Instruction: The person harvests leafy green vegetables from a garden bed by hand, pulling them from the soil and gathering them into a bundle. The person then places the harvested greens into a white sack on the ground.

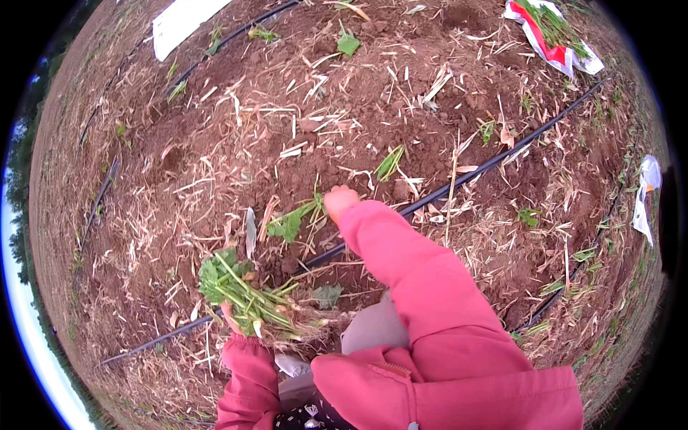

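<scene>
My left hand [231, 318] is low in the head view, closed around a bunch of leafy green seedlings [244, 295]. Their leaves point up and left, and their bare pale roots trail to the right. My right hand [341, 201] is down at the soil near the middle, its fingers curled at the base of a single seedling [290, 224]. That seedling's leaf and stems lean left, and the fingertips are partly hidden. Just right of it, another small seedling [390, 163] lies low over the brown soil [322, 161].
A black drip irrigation hose [446, 188] runs diagonally beneath my right arm. More seedlings lie on a white and red bag [553, 43] at the upper right. A white sheet [185, 24] is at the upper left, and a plastic wrapper [646, 196] lies far right. Dry straw litters the ground.
</scene>
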Available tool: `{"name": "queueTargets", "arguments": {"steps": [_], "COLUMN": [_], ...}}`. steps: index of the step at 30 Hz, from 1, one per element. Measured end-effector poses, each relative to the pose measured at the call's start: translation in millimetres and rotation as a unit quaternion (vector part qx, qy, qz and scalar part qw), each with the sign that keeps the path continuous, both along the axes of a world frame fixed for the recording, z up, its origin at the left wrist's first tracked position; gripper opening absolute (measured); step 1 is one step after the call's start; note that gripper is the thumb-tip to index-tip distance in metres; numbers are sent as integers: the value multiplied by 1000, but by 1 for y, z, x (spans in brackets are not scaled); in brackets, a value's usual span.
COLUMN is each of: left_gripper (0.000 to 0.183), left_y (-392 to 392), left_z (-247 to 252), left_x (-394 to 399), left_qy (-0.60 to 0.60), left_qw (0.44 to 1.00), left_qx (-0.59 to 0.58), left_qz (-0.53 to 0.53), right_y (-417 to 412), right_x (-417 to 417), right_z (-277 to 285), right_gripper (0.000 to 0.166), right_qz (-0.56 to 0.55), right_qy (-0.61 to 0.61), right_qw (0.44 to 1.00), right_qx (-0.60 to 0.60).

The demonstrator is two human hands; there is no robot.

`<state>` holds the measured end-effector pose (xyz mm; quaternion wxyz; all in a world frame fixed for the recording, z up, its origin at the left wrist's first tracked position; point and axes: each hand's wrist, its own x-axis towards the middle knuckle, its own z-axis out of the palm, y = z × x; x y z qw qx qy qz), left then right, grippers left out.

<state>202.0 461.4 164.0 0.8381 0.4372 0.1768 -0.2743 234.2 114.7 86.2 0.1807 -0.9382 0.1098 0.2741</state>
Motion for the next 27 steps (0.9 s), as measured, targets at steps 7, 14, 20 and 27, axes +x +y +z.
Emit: {"name": "queueTargets", "arguments": {"steps": [7, 14, 20, 27], "left_gripper": [50, 42, 48, 36], "left_y": [-4, -9, -18, -7], "left_z": [14, 19, 11, 14], "left_x": [-17, -20, -18, -10], "left_qy": [24, 15, 32, 110], "left_qw": [999, 998, 996, 987], "left_qx": [-13, -46, -75, 3], "left_qz": [20, 49, 40, 117], "right_y": [-23, -11, -16, 26], "right_x": [-83, -49, -50, -34], "right_z": [-9, -35, -67, 103], "right_gripper": [40, 37, 36, 28], "right_qz": [-241, -292, -187, -191], "right_qy": [-220, -151, -336, -42], "right_qw": [944, 944, 915, 854], "right_qx": [-50, 40, 121, 483]}}
